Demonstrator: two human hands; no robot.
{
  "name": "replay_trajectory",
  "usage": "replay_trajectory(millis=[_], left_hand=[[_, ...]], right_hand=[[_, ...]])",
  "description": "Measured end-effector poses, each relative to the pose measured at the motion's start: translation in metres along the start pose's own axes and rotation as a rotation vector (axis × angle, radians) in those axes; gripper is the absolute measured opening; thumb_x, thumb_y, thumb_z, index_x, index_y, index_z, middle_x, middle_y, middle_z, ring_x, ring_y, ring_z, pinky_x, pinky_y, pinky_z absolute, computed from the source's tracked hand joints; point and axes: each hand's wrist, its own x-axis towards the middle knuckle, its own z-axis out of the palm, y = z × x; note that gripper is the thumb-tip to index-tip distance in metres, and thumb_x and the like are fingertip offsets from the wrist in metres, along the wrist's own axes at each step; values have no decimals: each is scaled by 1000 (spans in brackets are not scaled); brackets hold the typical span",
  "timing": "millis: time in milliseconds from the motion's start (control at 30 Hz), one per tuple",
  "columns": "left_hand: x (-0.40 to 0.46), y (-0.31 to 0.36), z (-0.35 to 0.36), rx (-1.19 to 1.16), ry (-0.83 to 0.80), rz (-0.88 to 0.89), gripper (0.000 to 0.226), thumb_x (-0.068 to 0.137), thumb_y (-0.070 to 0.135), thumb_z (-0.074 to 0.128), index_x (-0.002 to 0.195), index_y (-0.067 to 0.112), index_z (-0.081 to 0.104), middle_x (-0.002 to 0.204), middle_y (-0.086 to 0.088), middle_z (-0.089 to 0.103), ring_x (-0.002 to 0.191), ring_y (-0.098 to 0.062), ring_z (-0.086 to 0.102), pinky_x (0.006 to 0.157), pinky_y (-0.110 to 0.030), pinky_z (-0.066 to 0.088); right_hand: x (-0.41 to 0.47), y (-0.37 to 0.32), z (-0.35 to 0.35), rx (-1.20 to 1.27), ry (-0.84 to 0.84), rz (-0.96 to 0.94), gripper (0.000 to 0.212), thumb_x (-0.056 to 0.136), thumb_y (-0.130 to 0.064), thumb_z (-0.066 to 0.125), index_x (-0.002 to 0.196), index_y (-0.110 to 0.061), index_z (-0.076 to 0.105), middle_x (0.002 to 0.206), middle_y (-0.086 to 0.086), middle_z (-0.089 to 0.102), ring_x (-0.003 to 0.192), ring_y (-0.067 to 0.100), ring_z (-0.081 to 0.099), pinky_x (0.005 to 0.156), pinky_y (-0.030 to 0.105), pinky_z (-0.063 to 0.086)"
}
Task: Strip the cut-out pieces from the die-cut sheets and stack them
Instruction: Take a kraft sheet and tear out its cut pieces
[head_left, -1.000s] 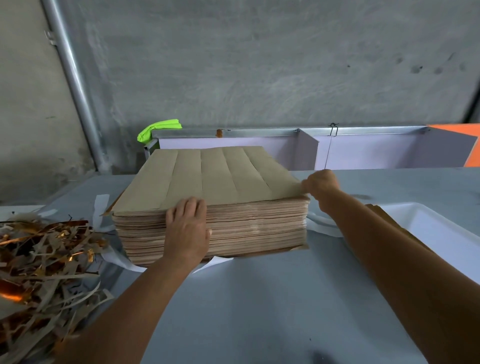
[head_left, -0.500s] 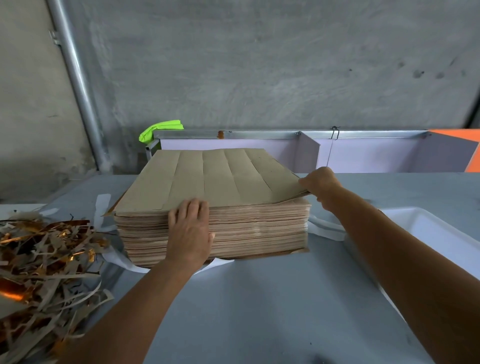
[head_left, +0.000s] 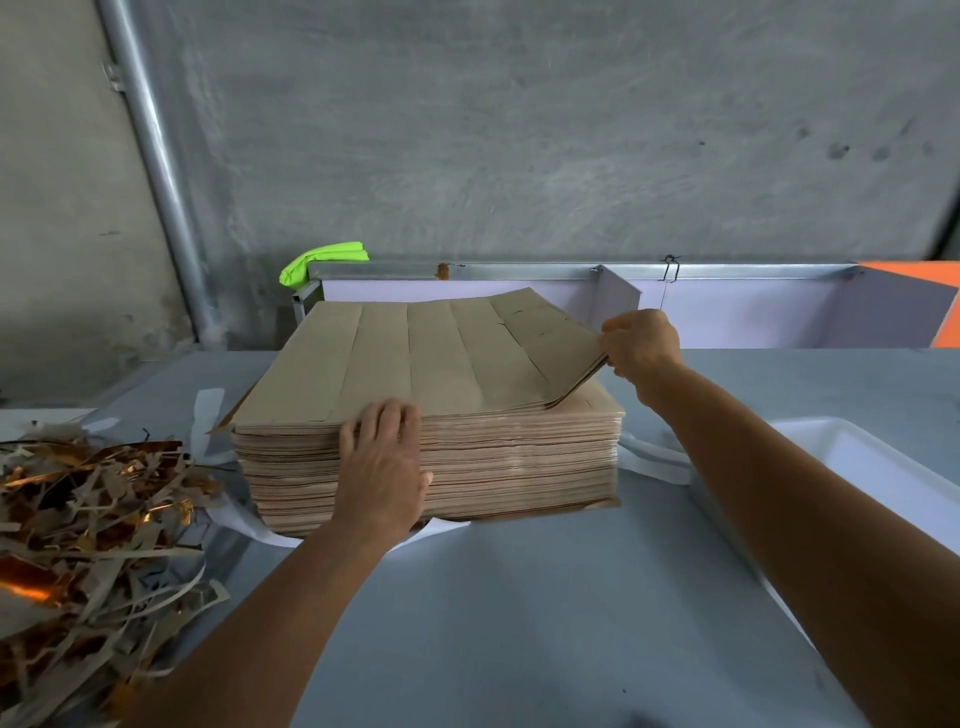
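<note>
Change: R hand (head_left: 641, 343) now lifts top sheets (head_left: 519, 353) higher at stack's (head_left: 431, 457) right edge vs 0.5 s ago; L hand (head_left: 382, 467) unmoved.
Hands: R pinches sheets' edge; L flat, fingers straight, pressing stack's near side.
Stack: frame centre, on grey table (head_left: 519, 613).
Room: concrete wall (head_left: 519, 130), pipe (head_left: 156, 171) upper left.
Tray (head_left: 857, 467): white, right edge.
Scraps (head_left: 88, 530): heap, lower left.

I can read no text, label, brand or number here. The brown die-cut sheets (head_left: 431, 358) that I touch are plain, with only cut lines, and the wall carries no sign.
</note>
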Motion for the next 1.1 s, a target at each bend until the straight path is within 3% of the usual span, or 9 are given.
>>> replay_trajectory(millis=[67, 133, 167, 267, 367, 533, 700, 900, 1100], left_hand=[[0, 0, 0, -4, -3, -2, 69, 90, 43, 53, 143, 16, 21, 149, -3, 22, 138, -22, 19, 111, -39, 17], [0, 1, 0, -3, -3, -3, 69, 89, 44, 54, 143, 16, 21, 148, -3, 22, 138, -23, 19, 111, -39, 17], [0, 1, 0, -3, -3, -4, 69, 89, 44, 54, 143, 15, 21, 148, -3, 23, 138, -23, 19, 111, -39, 17], [0, 1, 0, -28, -5, -8, 70, 89, 43, 56, 143, 14, 24, 148, -5, 25, 137, -25, 20, 110, -40, 17], [0, 1, -1, -78, 1, -11, 67, 89, 40, 57, 143, 12, 28, 148, -6, 28, 138, -25, 21, 111, -41, 17], [1, -2, -2, -133, 14, -17, 61, 93, 40, 51, 144, 16, 27, 149, -4, 28, 139, -22, 20, 112, -39, 15], [0, -3, -4, -152, 6, -15, 62, 94, 39, 50, 145, 16, 24, 150, -4, 26, 140, -21, 17, 113, -38, 13], [-1, -5, -6, -163, -12, 0, 62, 94, 38, 50, 146, 18, 24, 152, -2, 23, 141, -20, 15, 114, -38, 10], [-1, -6, -5, -180, -21, -1, 63, 93, 37, 52, 146, 18, 25, 151, -1, 22, 141, -20, 15, 114, -37, 10]], right_hand=[[-3, -2, 3, 117, 19, 51, 26, 81, 11, 52, 105, 14, 61, 106, 26, 64, 96, 39, 65, 72, 41, 58], [-2, -3, 6, 301, -26, 172, 11, 79, 7, 65, 88, 9, 58, 102, 21, 64, 92, 36, 67, 58, 32, 56], [-1, -3, 6, 389, -68, 245, 17, 78, 3, 70, 83, 3, 54, 98, 19, 64, 86, 31, 67, 54, 29, 54], [-4, -1, 8, 548, -220, 402, 35, 78, -2, 73, 108, 1, 55, 92, 15, 64, 75, 21, 63, 50, 28, 50], [-6, 1, 17, 476, -264, 447, 33, 84, 4, 63, 116, 1, 53, 99, 16, 63, 77, 21, 62, 52, 31, 51], [-4, -17, 20, 458, -189, 380, 21, 84, 19, 43, 96, 3, 50, 84, 20, 59, 77, 31, 62, 48, 39, 48], [1, -25, 25, 225, -52, 214, 19, 83, 13, 53, 73, -1, 47, 93, 22, 60, 70, 37, 65, 46, 38, 53], [4, -6, 26, -196, 4, 92, 20, 87, 4, 52, 68, -2, 47, 67, 19, 65, 51, 28, 65, 58, 38, 58], [5, -1, 28, -328, 5, -10, 7, 83, 3, 55, 87, 1, 60, 82, 19, 68, 74, 33, 69, 73, 41, 58]])
